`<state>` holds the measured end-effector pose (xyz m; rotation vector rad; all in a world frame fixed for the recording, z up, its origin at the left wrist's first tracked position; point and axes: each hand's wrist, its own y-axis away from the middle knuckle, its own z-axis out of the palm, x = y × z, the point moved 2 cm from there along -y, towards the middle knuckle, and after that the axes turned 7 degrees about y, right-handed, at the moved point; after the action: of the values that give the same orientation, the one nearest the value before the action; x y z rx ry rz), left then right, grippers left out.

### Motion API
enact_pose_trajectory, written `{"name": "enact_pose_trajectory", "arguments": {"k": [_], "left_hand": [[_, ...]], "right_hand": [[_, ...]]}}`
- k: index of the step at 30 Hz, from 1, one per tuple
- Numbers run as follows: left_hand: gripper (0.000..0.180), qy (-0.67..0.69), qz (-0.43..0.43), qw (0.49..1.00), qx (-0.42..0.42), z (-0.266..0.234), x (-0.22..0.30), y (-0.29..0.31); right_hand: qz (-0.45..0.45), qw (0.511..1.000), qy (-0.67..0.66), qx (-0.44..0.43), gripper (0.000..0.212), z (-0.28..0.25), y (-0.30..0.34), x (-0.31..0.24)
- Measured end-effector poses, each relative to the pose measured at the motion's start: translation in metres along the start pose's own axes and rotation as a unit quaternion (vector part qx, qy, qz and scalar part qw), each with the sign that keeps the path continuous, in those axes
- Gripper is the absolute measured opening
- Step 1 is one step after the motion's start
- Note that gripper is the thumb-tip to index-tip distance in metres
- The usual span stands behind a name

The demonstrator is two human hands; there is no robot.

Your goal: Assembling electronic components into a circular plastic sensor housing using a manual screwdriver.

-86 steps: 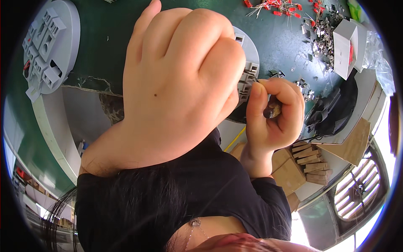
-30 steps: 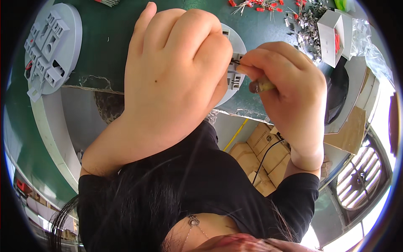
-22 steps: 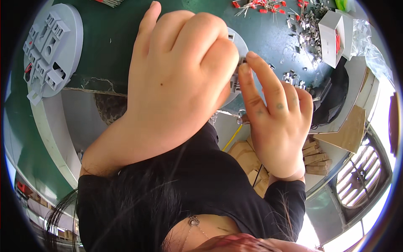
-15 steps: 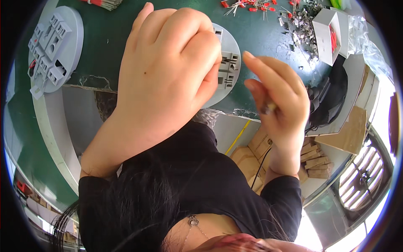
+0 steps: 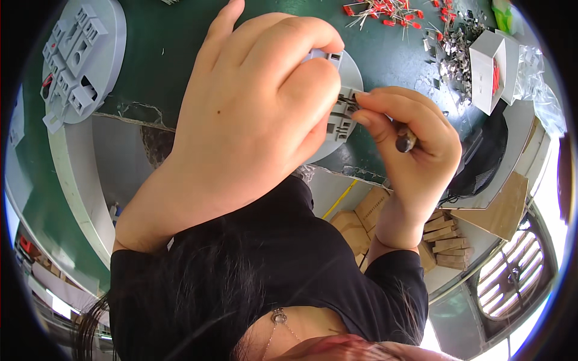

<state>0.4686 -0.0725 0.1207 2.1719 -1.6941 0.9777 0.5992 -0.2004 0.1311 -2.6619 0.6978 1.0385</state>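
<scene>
Grey disc [image 5: 353, 74] partly beneath left fingers [image 5: 310, 78]

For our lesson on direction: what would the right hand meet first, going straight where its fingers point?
The right hand would likely first meet the nearest round, block-studded grey plastic base, though depth leaves any present contact unclear.

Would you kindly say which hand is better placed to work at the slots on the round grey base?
Probably the right hand: its thumb and index fingertips are at those slots, while the left hand covers much of the base.
</scene>
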Motion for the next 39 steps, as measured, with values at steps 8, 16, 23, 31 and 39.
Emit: {"name": "enact_pose_trajectory", "arguments": {"k": [8, 16, 23, 31, 39], "left_hand": [[0.023, 0.0, 0.009, 1.0, 0.008, -0.001, -0.007, 0.0], [0.024, 0.016, 0.033, 0.999, 0.028, 0.0, -0.006, 0.002], [0.023, 0.048, 0.022, 0.998, 0.042, 0.001, -0.005, 0.009], [0.023, 0.073, 0.008, 0.996, 0.053, 0.005, -0.005, 0.009], [0.023, 0.095, -0.002, 0.994, 0.055, 0.008, -0.005, 0.009]], "right_hand": [[0.065, 0.996, 0.022, -0.057, 0.021, -0.007, -0.011, -0.009], [-0.009, 0.991, 0.129, -0.037, 0.021, -0.003, -0.004, -0.013], [-0.141, 0.943, 0.296, -0.052, 0.027, -0.005, -0.001, -0.03], [-0.141, 0.905, 0.388, -0.101, 0.031, -0.01, 0.014, -0.039], [-0.146, 0.946, 0.287, -0.046, 0.03, -0.011, 0.007, -0.022]]}}
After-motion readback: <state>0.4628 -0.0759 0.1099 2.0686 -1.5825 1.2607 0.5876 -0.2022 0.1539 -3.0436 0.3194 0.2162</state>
